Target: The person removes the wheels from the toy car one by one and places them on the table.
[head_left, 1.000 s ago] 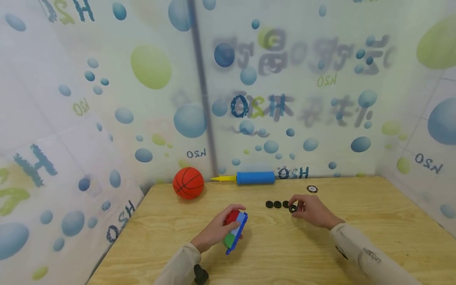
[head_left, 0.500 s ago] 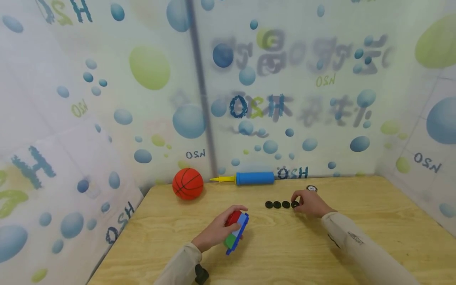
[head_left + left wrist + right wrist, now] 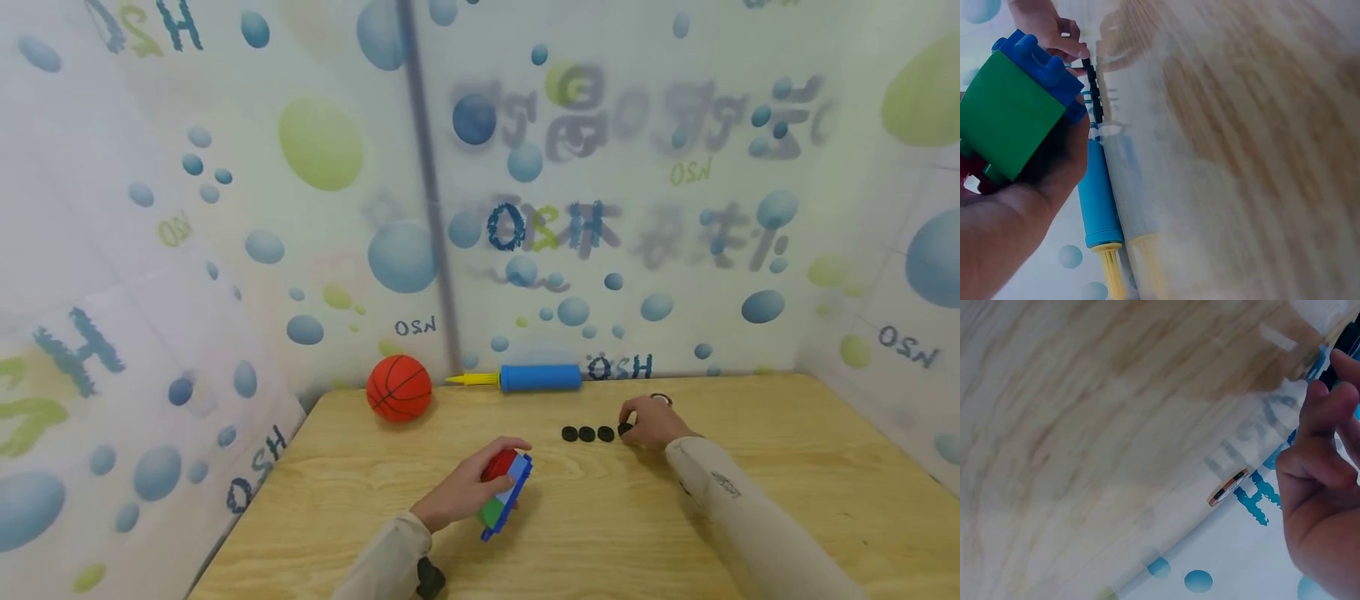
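Bubble-print sheeting walls a wooden table [image 3: 750, 467]. At lower centre, the left hand [image 3: 465, 492] clasps a stack of toy bricks [image 3: 504, 493]; right of centre, the right hand [image 3: 651, 421] pinches the last black disc [image 3: 623, 428] in a row. Setting it flat, in line, looks advisable.

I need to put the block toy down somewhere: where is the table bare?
Bare wood lies right of the right hand and near the table front edge. Crowded: the back edge with basketball, pump, and the row of black discs.
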{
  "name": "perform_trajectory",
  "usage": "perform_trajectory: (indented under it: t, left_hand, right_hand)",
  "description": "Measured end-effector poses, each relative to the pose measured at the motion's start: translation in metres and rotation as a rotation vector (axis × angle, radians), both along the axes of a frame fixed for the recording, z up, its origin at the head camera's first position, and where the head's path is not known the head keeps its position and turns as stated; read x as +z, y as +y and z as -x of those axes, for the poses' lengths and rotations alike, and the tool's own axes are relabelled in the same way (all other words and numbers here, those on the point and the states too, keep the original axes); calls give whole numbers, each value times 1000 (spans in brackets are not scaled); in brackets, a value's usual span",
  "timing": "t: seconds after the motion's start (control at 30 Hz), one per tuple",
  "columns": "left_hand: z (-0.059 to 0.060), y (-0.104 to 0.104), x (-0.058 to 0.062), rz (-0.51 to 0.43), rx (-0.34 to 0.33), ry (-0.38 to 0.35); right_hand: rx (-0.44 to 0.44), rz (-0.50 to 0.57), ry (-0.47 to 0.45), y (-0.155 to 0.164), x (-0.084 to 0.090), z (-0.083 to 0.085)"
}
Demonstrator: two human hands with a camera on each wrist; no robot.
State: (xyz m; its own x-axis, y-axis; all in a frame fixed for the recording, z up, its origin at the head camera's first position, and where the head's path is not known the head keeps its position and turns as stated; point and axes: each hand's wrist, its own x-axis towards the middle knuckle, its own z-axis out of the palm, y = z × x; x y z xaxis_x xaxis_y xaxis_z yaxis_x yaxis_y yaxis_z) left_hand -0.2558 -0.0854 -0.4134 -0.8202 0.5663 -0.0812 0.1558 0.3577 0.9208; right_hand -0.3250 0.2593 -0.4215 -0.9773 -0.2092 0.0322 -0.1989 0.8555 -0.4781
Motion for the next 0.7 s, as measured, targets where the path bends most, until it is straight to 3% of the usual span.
perform_trajectory:
  t: [0.33, 0.7]
  left_hand:
    - [0, 1, 2, 55, 7, 52]
    - [-1, 0, 2, 66, 2, 44]
  right_hand:
    - [-27, -14, -24, -4, 1, -3]
    - [-27, 13, -53, -3, -6, 1]
